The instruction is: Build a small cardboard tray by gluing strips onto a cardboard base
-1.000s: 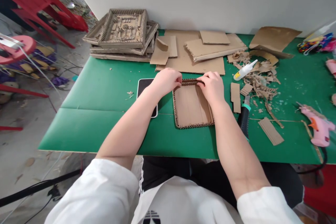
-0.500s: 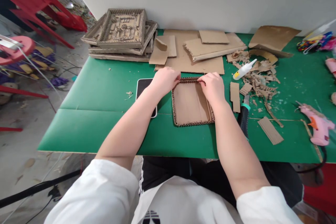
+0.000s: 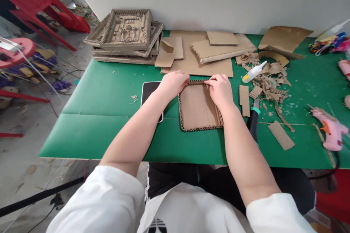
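A single camera, worn on the person's head, looks forward and steeply down. It sits close above the body: the white shirt (image 3: 191, 211) fills the bottom of the frame, and the forearms (image 3: 136, 131) rise from the lower left and lower right toward the left hand (image 3: 175, 82) and right hand (image 3: 221, 89) near the centre. The green surface (image 3: 90, 131) crosses the middle, the pale wall (image 3: 191, 0) closes the top, and floor (image 3: 16, 164) shows along the left edge.
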